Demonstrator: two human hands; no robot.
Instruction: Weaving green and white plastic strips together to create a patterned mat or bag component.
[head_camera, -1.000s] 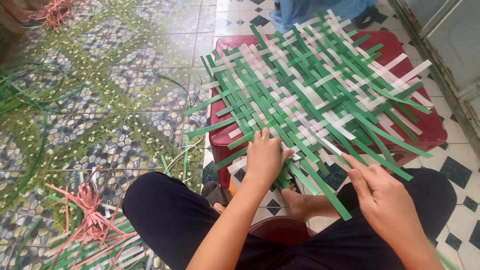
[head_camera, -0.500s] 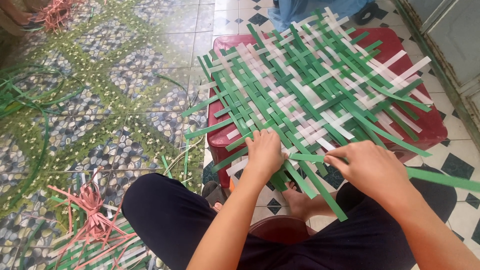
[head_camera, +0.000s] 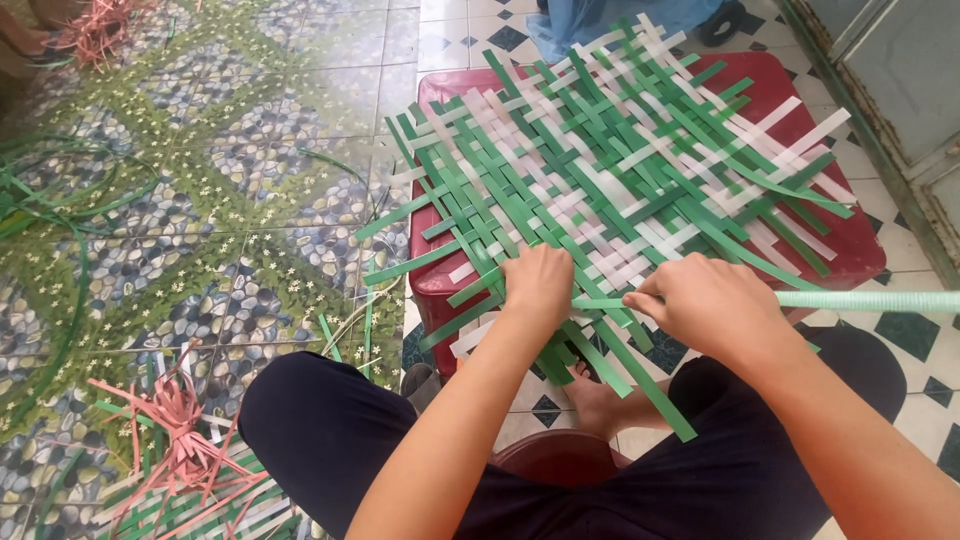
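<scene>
Shifting leftward, the right hand (head_camera: 705, 305) is pinching a green strip (head_camera: 870, 299) — left hand (head_camera: 538, 283) pressing flat on the woven mat (head_camera: 610, 170) at the red stool's (head_camera: 850, 240) near edge

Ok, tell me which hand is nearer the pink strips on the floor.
Left. The left hand presses the woven mat, on the side of the pink strips; the right hand pinches a green strip farther away.

1. The right hand (head_camera: 715, 305), which 1 s ago was low and clear of the woven mat (head_camera: 610, 190), has moved up and left to the mat's near edge.
2. It now lies just beside the left hand (head_camera: 540, 283).
3. A long green strip (head_camera: 870, 300), first visible 0.5 s ago, now runs level from the right hand's pinched fingers to the right frame edge.
</scene>
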